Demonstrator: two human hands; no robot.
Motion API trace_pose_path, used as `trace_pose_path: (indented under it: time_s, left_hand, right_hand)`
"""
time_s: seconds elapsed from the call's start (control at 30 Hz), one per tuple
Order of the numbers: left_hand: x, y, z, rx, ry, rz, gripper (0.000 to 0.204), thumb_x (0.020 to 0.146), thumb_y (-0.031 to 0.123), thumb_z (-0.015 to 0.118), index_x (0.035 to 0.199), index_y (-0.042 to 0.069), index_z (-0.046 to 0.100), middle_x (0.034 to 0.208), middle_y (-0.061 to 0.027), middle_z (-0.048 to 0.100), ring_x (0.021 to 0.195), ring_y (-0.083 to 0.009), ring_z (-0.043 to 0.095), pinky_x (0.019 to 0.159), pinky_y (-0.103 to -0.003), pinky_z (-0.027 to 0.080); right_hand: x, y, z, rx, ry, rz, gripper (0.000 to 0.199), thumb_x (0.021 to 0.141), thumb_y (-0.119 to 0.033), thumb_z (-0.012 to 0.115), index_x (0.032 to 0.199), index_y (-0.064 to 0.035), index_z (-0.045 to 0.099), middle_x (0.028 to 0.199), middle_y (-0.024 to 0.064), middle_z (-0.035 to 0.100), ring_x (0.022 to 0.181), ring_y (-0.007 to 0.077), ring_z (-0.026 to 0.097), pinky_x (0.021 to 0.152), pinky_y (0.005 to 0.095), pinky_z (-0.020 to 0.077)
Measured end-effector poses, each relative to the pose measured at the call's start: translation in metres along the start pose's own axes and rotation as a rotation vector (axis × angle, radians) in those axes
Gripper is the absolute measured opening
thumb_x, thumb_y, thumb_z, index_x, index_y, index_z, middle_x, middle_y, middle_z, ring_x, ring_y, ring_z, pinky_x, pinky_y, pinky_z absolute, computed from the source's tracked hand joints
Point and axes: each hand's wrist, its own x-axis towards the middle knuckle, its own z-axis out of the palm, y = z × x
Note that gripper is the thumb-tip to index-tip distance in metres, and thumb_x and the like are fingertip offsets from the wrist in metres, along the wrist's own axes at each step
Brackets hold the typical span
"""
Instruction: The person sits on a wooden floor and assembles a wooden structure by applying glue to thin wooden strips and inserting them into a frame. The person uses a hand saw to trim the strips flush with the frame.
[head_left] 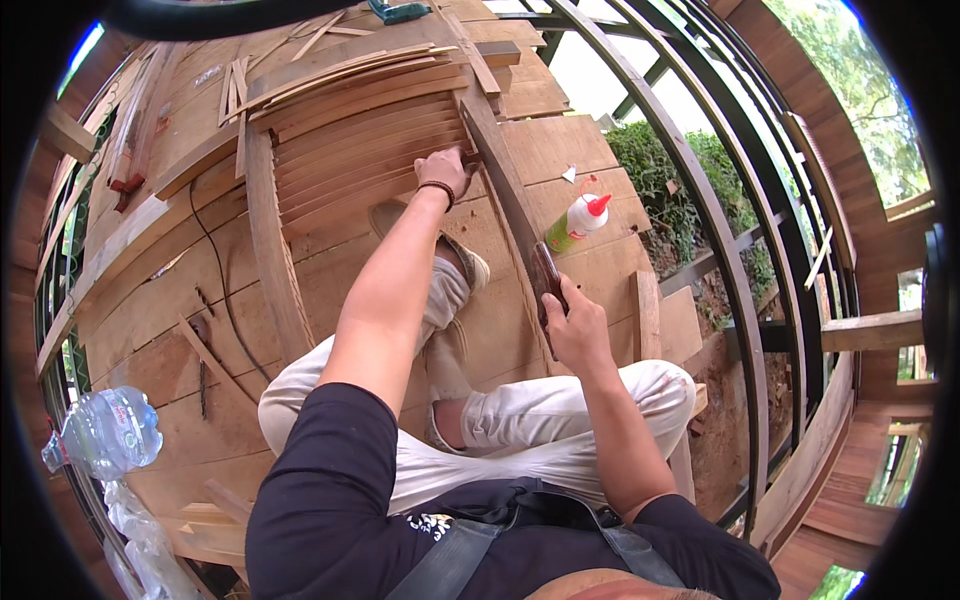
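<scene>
A louvred wooden frame (270, 235) lies in front of me, with thin slats (360, 150) set across between its two side rails. My left hand (447, 172) is closed at the slats' right ends, against the inner face of the right rail (502, 180). A small dark reddish piece shows beside its fingertips; what the fingers grip is hidden. Lower along that rail, my right hand (578, 328) closes around a dark brown, narrow, glossy piece (547, 272), its thumb lying on top. A white and green glue bottle (578, 222) with a red nozzle stands just beyond this hand.
Loose strips (345, 72) rest across the frame's far end. A black cable (215, 255) runs along the plank floor at left. A large clear water bottle (110, 432) lies at lower left. Dark metal bars (700, 170) border the right side. A teal tool (398, 12) sits far off.
</scene>
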Motion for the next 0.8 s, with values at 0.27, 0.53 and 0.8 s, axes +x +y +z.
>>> trace_pose_path:
  time_s: [0.27, 0.53, 0.8]
  left_hand:
    - [-0.001, 0.005, -0.005, -0.023, -0.06, 0.002, 0.049, 0.097, 0.057, 0.06, 0.123, 0.016, 0.07, 0.124, -0.0114, 0.073, 0.119, -0.0297, 0.067, 0.097, -0.053, 0.044]
    - [-0.009, -0.001, -0.008, -0.041, -0.105, 0.001, 0.05, 0.097, 0.057, 0.06, 0.125, 0.016, 0.07, 0.126, -0.0131, 0.072, 0.122, -0.0317, 0.066, 0.099, -0.053, 0.044]
    - [-0.01, 0.014, -0.019, 0.01, -0.076, 0.05, 0.048, 0.097, 0.055, 0.06, 0.123, 0.015, 0.067, 0.122, -0.0156, 0.073, 0.12, -0.0361, 0.066, 0.099, -0.058, 0.045]
  right_hand:
    - [-0.014, 0.007, -0.008, -0.022, -0.003, -0.025, 0.042, 0.101, -0.025, 0.059, 0.136, -0.0027, 0.059, 0.096, 0.0303, 0.071, 0.095, 0.0486, 0.068, 0.081, 0.0531, 0.0522]
    - [0.024, -0.007, 0.013, -0.019, 0.012, -0.065, 0.043, 0.1, -0.025, 0.06, 0.137, -0.0034, 0.058, 0.096, 0.0304, 0.071, 0.095, 0.0494, 0.068, 0.082, 0.0549, 0.0513]
    - [0.002, 0.0, 0.005, 0.025, 0.036, 0.034, 0.037, 0.099, -0.021, 0.059, 0.133, -0.0067, 0.063, 0.099, 0.0269, 0.071, 0.095, 0.0433, 0.072, 0.081, 0.0473, 0.0555]
